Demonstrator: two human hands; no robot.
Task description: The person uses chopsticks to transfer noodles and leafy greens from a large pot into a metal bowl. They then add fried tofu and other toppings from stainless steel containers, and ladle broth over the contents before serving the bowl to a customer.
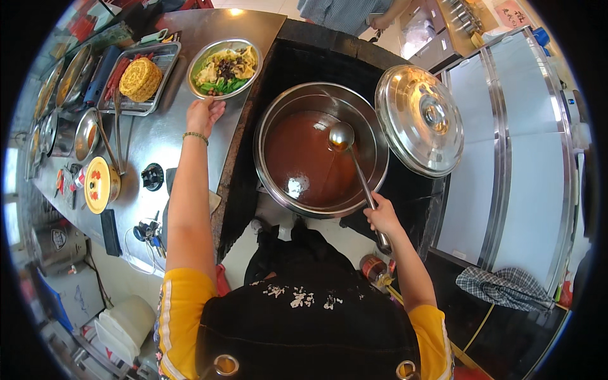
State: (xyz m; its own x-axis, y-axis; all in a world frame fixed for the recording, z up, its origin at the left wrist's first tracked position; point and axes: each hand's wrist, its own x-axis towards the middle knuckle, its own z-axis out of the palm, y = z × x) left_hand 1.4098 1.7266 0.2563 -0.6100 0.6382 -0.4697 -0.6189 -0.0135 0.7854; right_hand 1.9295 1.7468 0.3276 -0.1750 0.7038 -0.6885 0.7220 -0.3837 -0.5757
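Observation:
My right hand (pixel 382 215) is wrapped round the long handle of a metal ladle (pixel 341 135), whose head rests at the surface of the reddish-brown liquid in a large steel pot (pixel 259 158). A little of the liquid shows in the ladle's head. To the left, my left hand (pixel 206 116) has its fingers closed at the near rim of a metal bowl (pixel 256 75). In the bowl lie pale yellowish wide pieces, green leaves and dark brown bits. The bowl stands on the steel counter, close to its right edge.
A shiny pot lid (pixel 420 120) leans against the pot's right side. On the counter (pixel 221 136) are a wire-racked tray (pixel 166 66) with a round yellow stack, a yellow lidded pot (pixel 101 185) and several metal bowls. Another person (pixel 345 14) stands beyond the stove.

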